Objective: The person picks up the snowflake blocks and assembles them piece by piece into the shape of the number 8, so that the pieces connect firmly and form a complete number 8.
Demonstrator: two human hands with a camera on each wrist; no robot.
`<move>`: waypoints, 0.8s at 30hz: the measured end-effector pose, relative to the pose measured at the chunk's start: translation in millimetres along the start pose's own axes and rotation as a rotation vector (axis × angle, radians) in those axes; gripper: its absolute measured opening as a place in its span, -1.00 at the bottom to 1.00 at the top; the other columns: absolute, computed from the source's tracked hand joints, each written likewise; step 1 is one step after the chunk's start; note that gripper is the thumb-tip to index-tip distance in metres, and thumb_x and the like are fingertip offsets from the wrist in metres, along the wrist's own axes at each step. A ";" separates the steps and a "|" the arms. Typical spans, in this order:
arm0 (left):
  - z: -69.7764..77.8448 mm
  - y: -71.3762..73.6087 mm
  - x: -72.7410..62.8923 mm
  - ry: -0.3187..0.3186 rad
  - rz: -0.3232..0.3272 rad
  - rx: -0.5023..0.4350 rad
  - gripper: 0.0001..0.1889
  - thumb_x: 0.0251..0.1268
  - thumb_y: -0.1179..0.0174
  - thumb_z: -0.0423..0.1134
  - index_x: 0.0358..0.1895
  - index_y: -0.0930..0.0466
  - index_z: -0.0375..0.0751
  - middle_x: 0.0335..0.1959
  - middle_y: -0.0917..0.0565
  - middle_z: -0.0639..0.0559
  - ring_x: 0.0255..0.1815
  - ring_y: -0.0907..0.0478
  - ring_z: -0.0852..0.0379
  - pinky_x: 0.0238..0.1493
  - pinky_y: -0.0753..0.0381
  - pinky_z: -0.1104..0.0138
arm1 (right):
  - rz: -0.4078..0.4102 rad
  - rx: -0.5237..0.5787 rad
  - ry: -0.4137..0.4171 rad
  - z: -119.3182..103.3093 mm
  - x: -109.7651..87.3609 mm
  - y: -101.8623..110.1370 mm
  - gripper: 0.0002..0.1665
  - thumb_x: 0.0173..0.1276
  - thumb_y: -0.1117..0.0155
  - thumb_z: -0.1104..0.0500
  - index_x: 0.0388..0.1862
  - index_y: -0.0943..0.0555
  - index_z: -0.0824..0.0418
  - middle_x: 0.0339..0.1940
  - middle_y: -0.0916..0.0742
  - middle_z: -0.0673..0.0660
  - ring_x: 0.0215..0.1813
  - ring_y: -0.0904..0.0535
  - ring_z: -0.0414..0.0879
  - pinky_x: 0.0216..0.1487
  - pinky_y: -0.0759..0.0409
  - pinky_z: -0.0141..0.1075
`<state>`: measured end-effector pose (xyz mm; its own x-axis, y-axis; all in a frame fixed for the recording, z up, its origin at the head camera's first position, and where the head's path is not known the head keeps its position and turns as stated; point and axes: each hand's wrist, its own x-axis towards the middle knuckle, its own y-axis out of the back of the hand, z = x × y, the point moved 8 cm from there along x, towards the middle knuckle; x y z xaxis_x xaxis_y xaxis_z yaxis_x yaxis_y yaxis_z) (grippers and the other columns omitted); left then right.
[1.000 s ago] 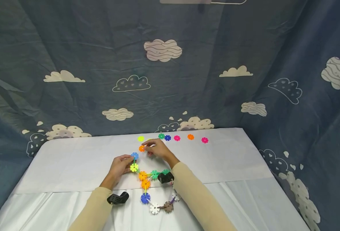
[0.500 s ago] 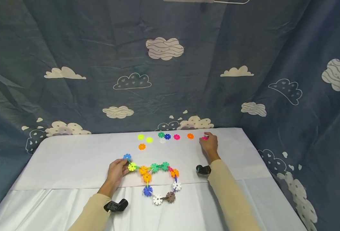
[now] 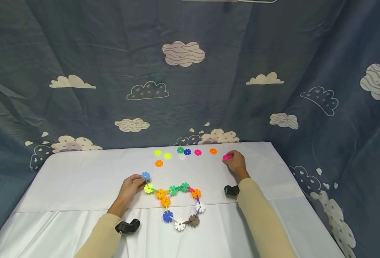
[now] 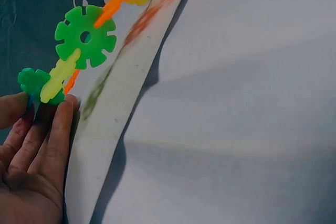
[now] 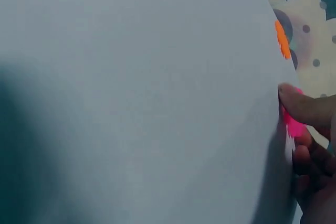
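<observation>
Notched plastic snowflake discs are linked into a chain on the white-covered table. It forms a loop of orange (image 3: 165, 201), dark blue (image 3: 168, 216), white, brown (image 3: 194, 220) and green discs. A branch runs left from the loop to a yellow-green disc (image 3: 149, 188) and a light blue disc (image 3: 145, 176). My left hand (image 3: 128, 190) holds the branch's end between thumb and fingers; the left wrist view shows a green disc (image 4: 85, 36) just beyond the fingertips. At the far right, my right hand (image 3: 237, 163) pinches a loose pink disc (image 3: 226, 157), partly hidden by the thumb.
Loose discs lie along the table's back: yellow ones (image 3: 167, 156), an orange one (image 3: 159, 163), a green one (image 3: 180, 150), a dark blue one (image 3: 187, 152), a white one, another pink one (image 3: 197, 152) and another orange one (image 3: 213, 151). A cloud-patterned curtain (image 3: 209, 104) hangs behind.
My right hand has gone from beside the orange disc at the centre to the far right and taken hold of the pink disc. My left hand keeps the chain, shifted slightly left.
</observation>
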<state>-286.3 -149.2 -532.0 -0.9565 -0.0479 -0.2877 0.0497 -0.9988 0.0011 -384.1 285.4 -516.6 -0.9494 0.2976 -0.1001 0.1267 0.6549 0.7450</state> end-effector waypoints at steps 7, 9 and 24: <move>-1.4 -0.7 2.1 0.023 0.003 0.018 -0.74 0.47 -0.04 -0.30 0.04 -0.40 -0.46 -0.06 -0.66 -0.14 -0.24 -0.56 0.28 -0.21 -0.60 0.49 | -0.038 0.171 0.096 -13.1 -17.6 -2.5 -0.67 0.23 -0.38 0.33 -0.03 -0.57 0.35 -0.17 -0.66 0.27 -0.17 -0.56 0.05 -0.09 -0.62 -0.21; -2.1 0.2 2.2 0.033 0.012 0.024 -0.72 0.47 -0.04 -0.29 0.06 -0.41 -0.45 -0.02 -0.65 -0.16 -0.22 -0.56 0.28 -0.20 -0.60 0.49 | -0.085 0.255 0.154 -29.1 -26.7 -8.9 -0.73 0.23 -0.37 0.35 -0.09 -0.61 0.38 -0.25 -0.69 0.25 -0.30 -0.60 -0.02 -0.23 -0.65 -0.28; -1.8 0.8 4.5 0.057 0.016 0.010 -0.65 0.45 -0.07 -0.28 0.12 -0.45 -0.51 0.05 -0.62 -0.26 -0.13 -0.61 0.23 -0.11 -0.62 0.46 | -0.550 0.456 0.501 -186.4 -100.8 -120.4 -0.88 0.20 -0.35 0.43 -0.27 -0.66 0.45 -0.36 -0.71 0.25 -0.47 -0.65 -0.09 -0.22 -0.69 -0.10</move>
<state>-290.0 -150.2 -535.0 -0.9377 -0.0634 -0.3416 0.0619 -0.9980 0.0154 -357.2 47.0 -473.3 -0.9108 -0.4126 0.0139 -0.3856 0.8622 0.3285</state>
